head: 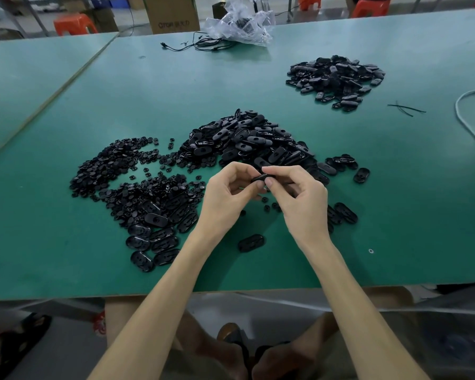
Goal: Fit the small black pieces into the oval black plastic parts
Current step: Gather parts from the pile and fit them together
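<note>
Workpiece: one oval black plastic part [259, 178], glossy, seen nearly edge-on, held above the green table top [176, 86] at centre frame.
My left hand [225, 196]: fingers curled, thumb and fingertips closed on the left end of the oval part.
My right hand [299, 198]: thumb and forefinger pinched on the right end of the same part; both hands meet at it. Whether a small piece is already seated in it I cannot tell.
Small black round pieces [113, 171]: a flat, spread heap at left of centre, each piece disc-like; several strays lie on the table just below my hands.
Main heap of oval black plastic parts [244, 138]: piled directly above my hands in the frame, smooth rounded shells, some showing a small hole in the middle.
Near-left group of oval parts [159, 231]: lying flat, hollow side up, ribbed inside, at lower left of my left wrist.
Single oval part [251, 242]: alone on the table between my two forearms.
Far heap of oval parts [336, 78]: separate pile at upper right of the frame, well apart from the main heap.
Clear crumpled plastic bag [239, 26]: top centre, at the far table edge, with thin black cables [192, 45] beside it.
White cable [466, 113]: curving along the right edge.
</note>
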